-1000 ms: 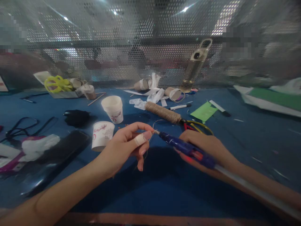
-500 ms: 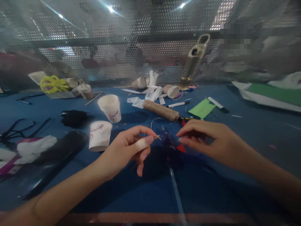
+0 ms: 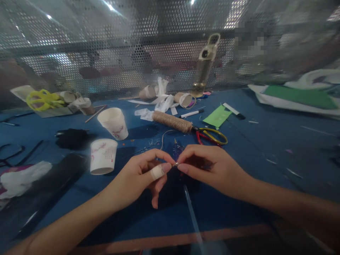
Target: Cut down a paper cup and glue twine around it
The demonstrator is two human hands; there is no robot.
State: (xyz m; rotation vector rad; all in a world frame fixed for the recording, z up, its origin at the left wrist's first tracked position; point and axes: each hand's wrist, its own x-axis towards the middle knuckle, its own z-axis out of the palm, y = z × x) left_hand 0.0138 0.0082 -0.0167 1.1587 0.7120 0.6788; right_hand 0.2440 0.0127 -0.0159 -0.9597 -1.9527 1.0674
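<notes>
Head view, entry for the present moment.

- Left hand (image 3: pixel 143 175): thumb and forefinger pinched together on the free end of a thin twine strand (image 3: pixel 164 136); a pale plaster wraps the thumb. One second ago this pinch sat at the same spot, with the nozzle of a glue gun pressed to it.
- Right hand (image 3: pixel 209 166): half a second ago it was spread over the gun as it went down; a second ago it carried the gun. Now its fingertips have come in to meet the left thumb, closing on the same small point. What lies between the tips is too small to tell, possibly a fresh glue bead on the twine.
- Glue gun (image 3: pixel 177 150): released, lying on the blue desk (image 3: pixel 265 141) just behind the hands, its clear stick (image 3: pixel 191 212) running toward the viewer.
- Twine spool (image 3: pixel 172 122): on the desk beyond the gun; the strand curves from it toward the pinch.
- Scissors (image 3: pixel 211 134): touching the spool's right end.
- Paper cups: one inverted (image 3: pixel 102 156), one upright (image 3: pixel 113 122), left of the hands.

Judgement: gluing has given way to two-handed pressing or shaping of the twine end.
</notes>
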